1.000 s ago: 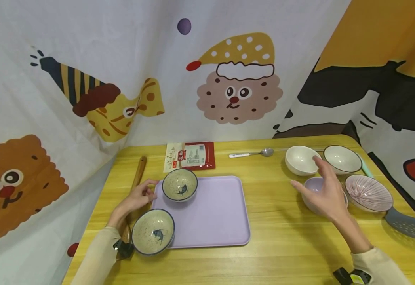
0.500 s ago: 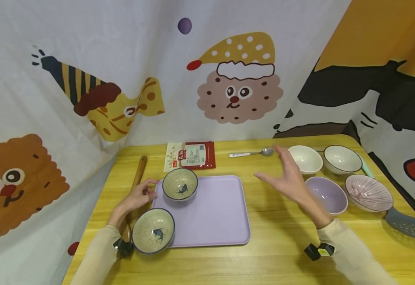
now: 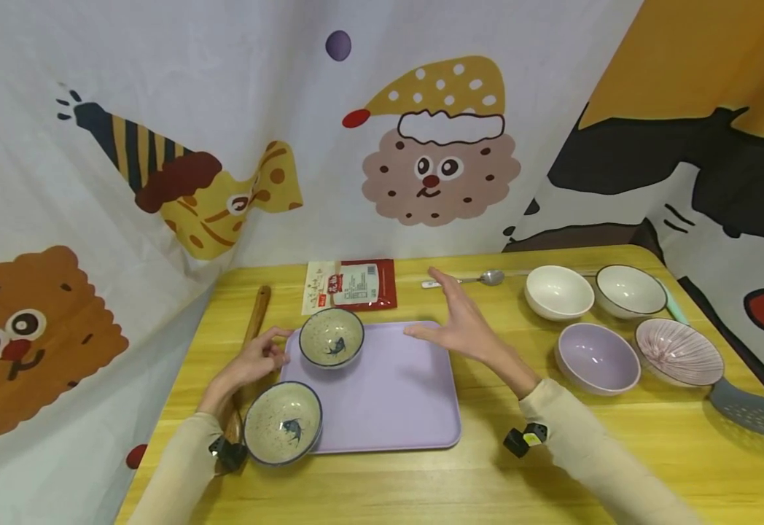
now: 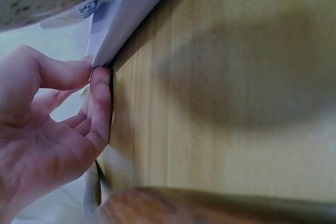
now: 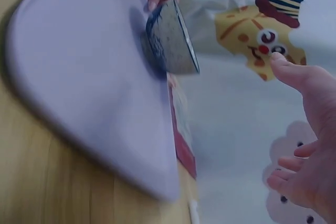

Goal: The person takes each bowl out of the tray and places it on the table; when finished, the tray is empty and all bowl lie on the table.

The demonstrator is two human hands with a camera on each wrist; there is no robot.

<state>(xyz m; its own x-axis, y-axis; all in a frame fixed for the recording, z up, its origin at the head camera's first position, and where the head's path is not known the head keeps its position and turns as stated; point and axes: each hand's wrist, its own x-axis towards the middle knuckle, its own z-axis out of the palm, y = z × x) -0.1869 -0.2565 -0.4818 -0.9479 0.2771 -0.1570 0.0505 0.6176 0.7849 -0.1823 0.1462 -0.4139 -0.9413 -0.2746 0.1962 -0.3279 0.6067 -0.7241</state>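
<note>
At the lilac tray's (image 3: 395,405) left edge is my left hand (image 3: 251,363). The left wrist view shows its thumb and fingers (image 4: 101,103) pinching the tray's rim. A speckled bowl with a blue fish (image 3: 332,339) sits on the tray's far left corner, close by that hand. A second fish bowl (image 3: 283,424) overlaps the near left corner. My right hand (image 3: 464,329) is in the air over the tray's far right corner, thumb and fingers spread and holding nothing. In the right wrist view, this hand (image 5: 315,140) is apart from the tray and the bowl (image 5: 176,40).
A long wooden-handled utensil (image 3: 257,317) lies left of the tray. Behind are a red-and-cream food packet (image 3: 356,286) and a spoon (image 3: 490,278). On the right stand a white bowl (image 3: 558,293), a dark-rimmed bowl (image 3: 630,292), a purple bowl (image 3: 597,359), a striped bowl (image 3: 679,353) and a grey slotted turner (image 3: 756,412).
My right hand has swept left from above the purple bowl to the tray's right side, fingers spread throughout. The left hand, the tray and the bowls have kept their places.
</note>
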